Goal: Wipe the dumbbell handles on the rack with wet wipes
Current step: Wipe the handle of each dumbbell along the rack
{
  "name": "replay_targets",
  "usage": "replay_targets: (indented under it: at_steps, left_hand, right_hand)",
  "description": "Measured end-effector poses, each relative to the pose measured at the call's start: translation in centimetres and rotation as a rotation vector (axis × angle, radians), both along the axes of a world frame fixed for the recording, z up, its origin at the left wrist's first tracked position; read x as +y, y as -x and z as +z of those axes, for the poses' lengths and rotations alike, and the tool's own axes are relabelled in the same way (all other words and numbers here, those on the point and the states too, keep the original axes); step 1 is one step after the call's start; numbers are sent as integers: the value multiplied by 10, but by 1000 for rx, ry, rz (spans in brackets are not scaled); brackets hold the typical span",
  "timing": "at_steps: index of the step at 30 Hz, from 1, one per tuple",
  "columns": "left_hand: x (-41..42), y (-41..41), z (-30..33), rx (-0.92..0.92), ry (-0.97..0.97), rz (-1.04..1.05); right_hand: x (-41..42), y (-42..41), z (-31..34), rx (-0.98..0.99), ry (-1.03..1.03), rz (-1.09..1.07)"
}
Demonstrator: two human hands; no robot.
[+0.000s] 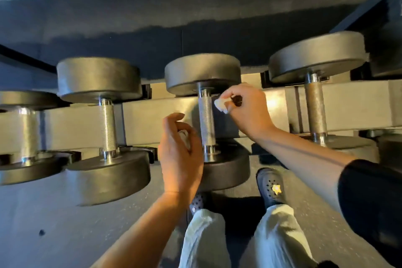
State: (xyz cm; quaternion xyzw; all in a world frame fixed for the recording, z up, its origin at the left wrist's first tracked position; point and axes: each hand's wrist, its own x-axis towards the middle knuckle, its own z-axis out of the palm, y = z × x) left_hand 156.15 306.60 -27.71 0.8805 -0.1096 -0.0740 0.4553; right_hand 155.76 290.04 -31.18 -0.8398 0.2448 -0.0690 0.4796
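Head view: right hand [245, 109] pinches a white wipe [220, 105] beside the middle dumbbell handle [206, 119]; left hand [179, 154] curls around another wipe [185, 139].

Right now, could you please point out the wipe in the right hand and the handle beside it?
Right hand's wipe [220, 105], head view, white crumpled middle.
Centre dumbbell handle [206, 119], head view, knurled middle.
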Motion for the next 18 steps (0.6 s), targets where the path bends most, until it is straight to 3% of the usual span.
replay_targets:
  at_steps: [3,7,14,18]
  left_hand:
    - [8,-1,-12,15,-40,-37]
    - [6,1,-19,55,-7,-16]
    - [9,5,-17,131,34,10]
    - [8,6,-19,144,-7,27]
  right_hand:
    - [16,-8,-6,25,-78,-118]
    - [29,-14,-3,-74,-387,-289]
    - [29,-4,-13,-66,-443,-261]
    - [27,15,-14,49,-526,-172]
